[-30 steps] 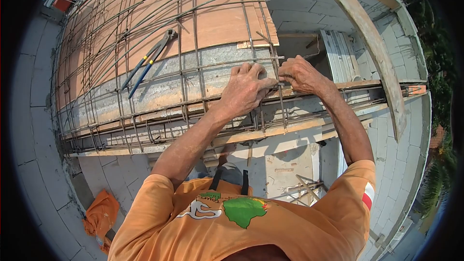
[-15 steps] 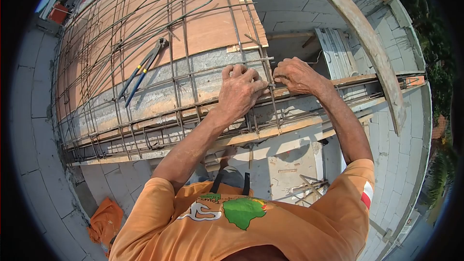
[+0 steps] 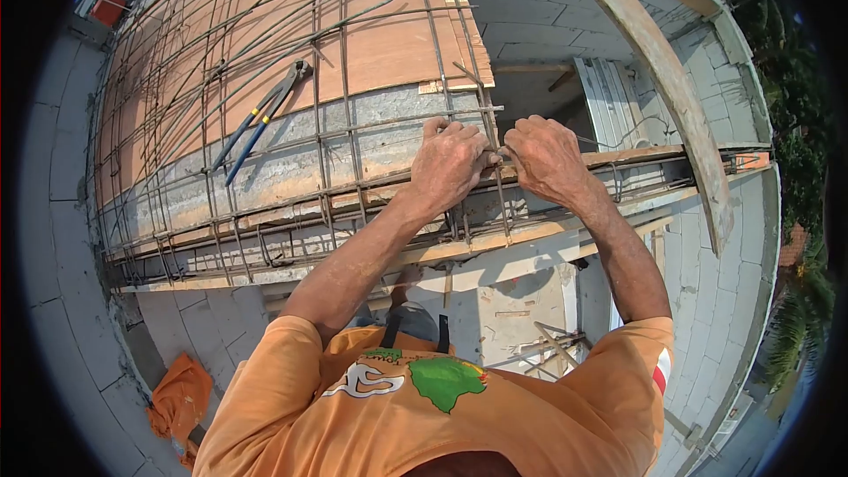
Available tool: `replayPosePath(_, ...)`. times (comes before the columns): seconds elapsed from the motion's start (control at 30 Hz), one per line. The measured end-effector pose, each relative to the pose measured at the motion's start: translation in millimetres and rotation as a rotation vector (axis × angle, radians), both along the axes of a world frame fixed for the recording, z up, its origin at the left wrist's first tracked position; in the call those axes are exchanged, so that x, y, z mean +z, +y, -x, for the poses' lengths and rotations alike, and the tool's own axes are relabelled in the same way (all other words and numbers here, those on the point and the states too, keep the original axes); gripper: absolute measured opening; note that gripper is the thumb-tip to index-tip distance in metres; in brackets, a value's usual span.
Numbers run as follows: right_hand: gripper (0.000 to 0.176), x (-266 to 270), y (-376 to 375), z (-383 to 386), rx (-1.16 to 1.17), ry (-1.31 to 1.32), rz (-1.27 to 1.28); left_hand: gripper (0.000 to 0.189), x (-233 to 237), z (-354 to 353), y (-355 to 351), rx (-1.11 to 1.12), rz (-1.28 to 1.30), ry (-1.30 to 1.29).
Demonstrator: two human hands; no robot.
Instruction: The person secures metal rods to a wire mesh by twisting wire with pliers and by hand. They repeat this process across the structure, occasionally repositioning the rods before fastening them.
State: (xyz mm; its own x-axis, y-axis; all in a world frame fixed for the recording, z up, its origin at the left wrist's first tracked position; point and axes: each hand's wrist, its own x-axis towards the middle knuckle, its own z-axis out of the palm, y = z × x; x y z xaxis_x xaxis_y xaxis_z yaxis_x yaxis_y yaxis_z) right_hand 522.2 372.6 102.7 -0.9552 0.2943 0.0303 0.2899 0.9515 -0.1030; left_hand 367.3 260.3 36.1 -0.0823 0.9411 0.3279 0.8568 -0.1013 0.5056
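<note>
My left hand [image 3: 449, 162] is closed in a pinch at a crossing of steel reinforcing bars; what sits between its fingertips is hidden. Facing it across the upright bar [image 3: 500, 203], my right hand [image 3: 546, 156] has its fingers curled and pinched together. A thin tie wire [image 3: 632, 131] appears to trail from behind the right hand, though its held part is hidden. The fingertips of both hands almost meet at the bar. Left of them, pincers [image 3: 265, 119] with blue and yellow handles lie on the rebar grid.
Plywood [image 3: 380, 44] lies under the rebar mesh. A curved wooden plank [image 3: 658, 53] slants across the right side, near metal sheets [image 3: 609, 104]. Pale block walls [image 3: 75, 274] surround the work. An orange cloth [image 3: 179, 402] lies low at left.
Both hands stay at the same bar crossing. The right hand has turned, knuckles now more upward, and come slightly lower. The view has shifted a little.
</note>
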Motion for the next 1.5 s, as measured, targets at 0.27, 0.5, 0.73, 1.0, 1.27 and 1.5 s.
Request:
replayPosePath(0.27, 0.014, 2.6, -50.6, -6.7, -0.297, 0.165, 0.186, 0.020, 16.0, 4.6, 6.3, -0.075, 0.069, -0.013)
replayPosePath(0.5, 0.017, 4.1, -89.2, -23.1, -0.356, 0.212, -0.043, 0.017, 5.5, 3.1, 6.8, -0.047, 0.071, -0.054)
replayPosePath(0.73, 0.009, 9.0, -91.2, -11.9, -0.162, 0.118, -0.076, 0.012, -0.9, 3.6, 7.1, -0.066, -0.042, -0.072)
replayPosePath(1.0, 0.009, 25.7, -19.3, 15.2, -0.012, 0.063, 0.027, 0.010, 4.8, 3.9, 5.8, -0.024, 0.053, 0.085)
replayPosePath(1.27, 0.014, 7.5, 12.6, 8.9, -0.191, -0.118, 0.120, 0.016, -6.4, 2.4, 7.6, -0.065, 0.046, 0.018)
replayPosePath(1.5, 0.021, 21.9, -26.1, -19.2, -0.230, -0.199, 0.312, 0.015, -0.3, -0.1, 4.7, -0.032, -0.010, 0.024)
